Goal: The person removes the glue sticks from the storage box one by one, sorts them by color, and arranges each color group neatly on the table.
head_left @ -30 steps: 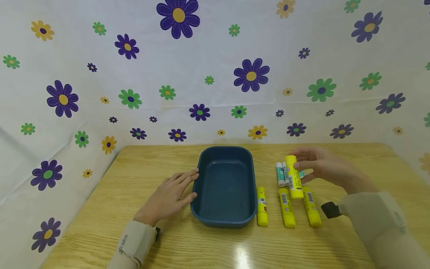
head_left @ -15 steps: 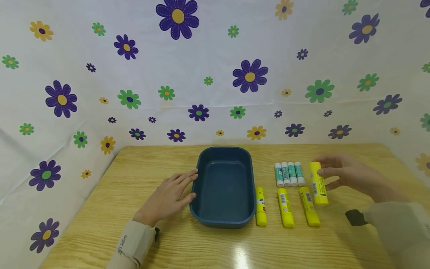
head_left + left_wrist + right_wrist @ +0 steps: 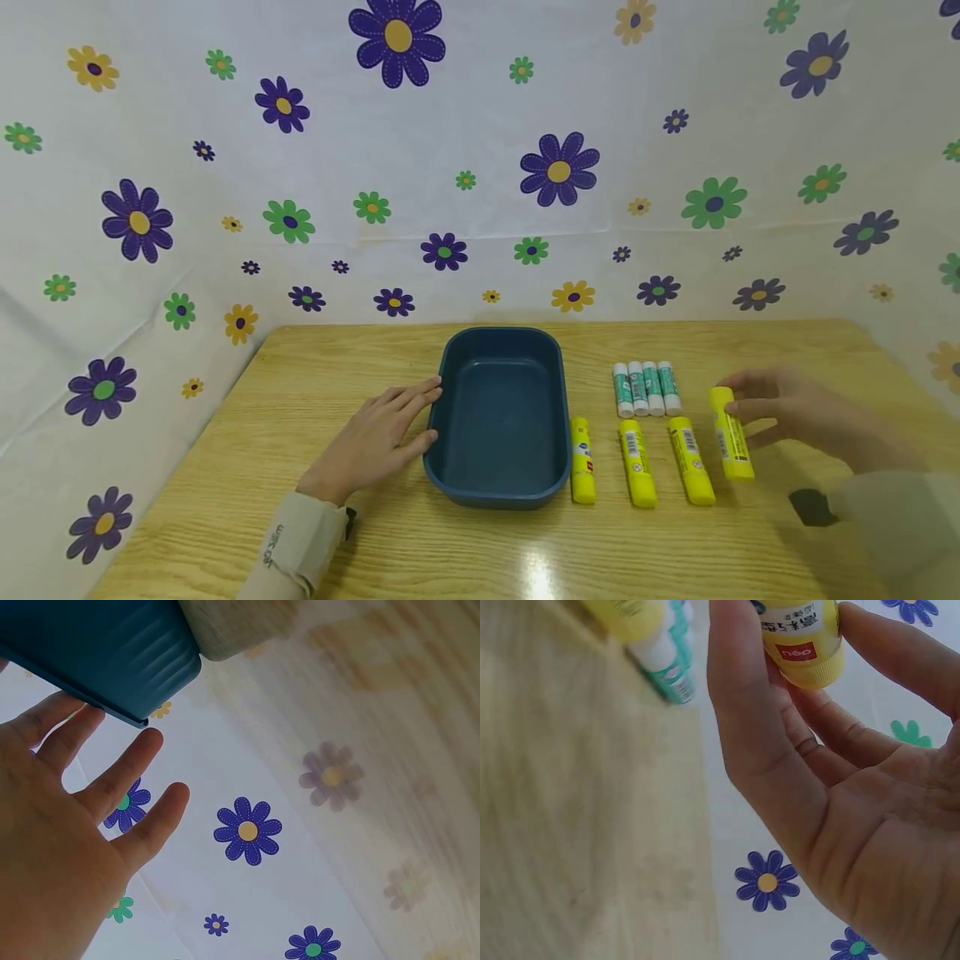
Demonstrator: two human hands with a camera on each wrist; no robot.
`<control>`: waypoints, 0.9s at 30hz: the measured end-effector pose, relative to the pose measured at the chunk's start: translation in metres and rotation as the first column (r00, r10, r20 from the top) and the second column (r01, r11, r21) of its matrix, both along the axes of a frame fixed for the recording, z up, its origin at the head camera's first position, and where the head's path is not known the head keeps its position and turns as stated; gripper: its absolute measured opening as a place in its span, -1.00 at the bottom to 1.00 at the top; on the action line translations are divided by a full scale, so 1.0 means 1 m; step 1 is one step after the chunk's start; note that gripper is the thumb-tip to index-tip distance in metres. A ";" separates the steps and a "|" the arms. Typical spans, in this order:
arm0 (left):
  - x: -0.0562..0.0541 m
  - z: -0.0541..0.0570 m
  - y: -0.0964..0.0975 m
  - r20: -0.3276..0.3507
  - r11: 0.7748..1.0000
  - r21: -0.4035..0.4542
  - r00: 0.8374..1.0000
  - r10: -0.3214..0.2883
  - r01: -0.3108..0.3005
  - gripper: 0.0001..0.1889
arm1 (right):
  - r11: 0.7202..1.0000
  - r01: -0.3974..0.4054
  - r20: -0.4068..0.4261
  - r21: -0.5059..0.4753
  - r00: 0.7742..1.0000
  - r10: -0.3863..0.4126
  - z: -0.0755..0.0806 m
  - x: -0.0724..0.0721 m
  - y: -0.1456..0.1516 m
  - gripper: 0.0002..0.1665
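Note:
Between thumb and fingers my right hand (image 3: 795, 417) pinches a yellow glue stick (image 3: 731, 435), at the right end of a row of yellow glue sticks. In the right wrist view its red label and ridged end (image 3: 810, 656) show close up. To its left lie three more, a near one (image 3: 692, 461), a middle one (image 3: 637, 463) and one beside the tray (image 3: 582, 461). My left hand (image 3: 375, 437) rests with extended fingers against the left rim of a dark blue tray (image 3: 432, 454). In the left wrist view those fingers (image 3: 124, 776) touch the rim without curling round it.
Behind the yellow row, several small white-and-teal glue sticks (image 3: 647, 389) lie side by side. All of it is on a wooden table (image 3: 360, 550). A white cloth with printed flowers (image 3: 465, 125) hangs at the back and sides.
My right hand has carried its yellow glue stick rightward and toward the front, away from above the small glue sticks, which now show fully. My left hand has stayed at the tray's rim.

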State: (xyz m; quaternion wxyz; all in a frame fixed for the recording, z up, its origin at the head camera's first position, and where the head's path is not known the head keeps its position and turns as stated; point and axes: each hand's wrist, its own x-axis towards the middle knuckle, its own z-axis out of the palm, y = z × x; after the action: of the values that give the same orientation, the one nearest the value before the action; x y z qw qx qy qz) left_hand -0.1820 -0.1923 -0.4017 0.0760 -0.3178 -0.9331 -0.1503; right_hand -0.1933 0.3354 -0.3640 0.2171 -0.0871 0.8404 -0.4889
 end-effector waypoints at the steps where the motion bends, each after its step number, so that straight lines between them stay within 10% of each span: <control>1: 0.000 0.000 0.000 -0.002 1.000 0.000 1.000 0.000 0.000 -0.40 | 1.000 0.001 0.010 0.003 1.000 -0.001 -0.002 0.000 0.001 -0.33; 27: 0.000 0.001 -0.001 0.000 1.000 0.002 1.000 0.006 -0.006 -0.39 | 0.979 0.014 0.053 0.206 0.998 -0.025 -0.024 -0.003 -0.015 -0.52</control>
State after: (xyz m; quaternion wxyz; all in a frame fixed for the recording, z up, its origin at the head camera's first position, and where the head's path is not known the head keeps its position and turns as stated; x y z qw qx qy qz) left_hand -0.1825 -0.1929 -0.4009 0.0769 -0.3149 -0.9339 -0.1510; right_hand -0.1961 0.3200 -0.3882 0.2432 -0.0423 0.8808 -0.4040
